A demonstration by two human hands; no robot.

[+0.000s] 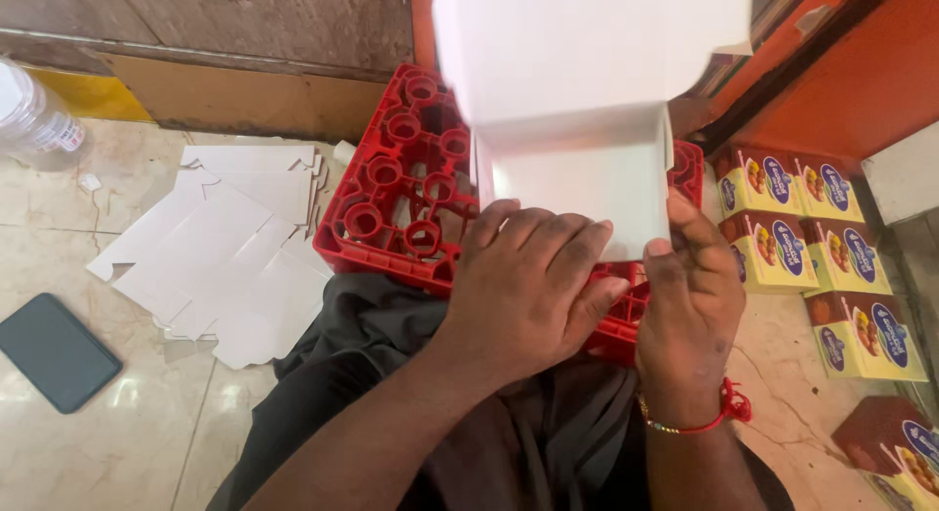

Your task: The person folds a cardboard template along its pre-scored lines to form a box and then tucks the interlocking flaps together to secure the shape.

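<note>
Holding a white cardboard box blank (pixel 577 100) up in the middle of the frame, you have both hands on its lower edge. Your left hand (pixel 523 286) lies across the bottom of the card with the fingers (pixel 548 239) curled loosely over the front face, knuckles toward the camera; how tightly they press is hidden by the hand itself. Your right hand (pixel 693 294) sits just beside it at the lower right corner of the card, thumb and fingertips pinched closed on the edge. A red thread and a beaded bracelet (pixel 699 418) circle that wrist.

The blank is partly folded: a broad panel rises to the top edge of the frame, blurred, and a smaller flat panel hangs below it toward your hands.

Behind the card, a red plastic crate (pixel 401 178) with round bottle sockets rests against your dark-clothed lap. At centre left, a loose pile of flat white blanks (pixel 225 247) lies on the pale marble floor (pixel 98 452). A dark phone (pixel 57 352) lies at lower left, and a clear plastic bottle (pixel 29 110) shows at the upper left edge. Along the right side, finished yellow and maroon printed boxes (pixel 812 237) stand in rows, touching one another.
</note>
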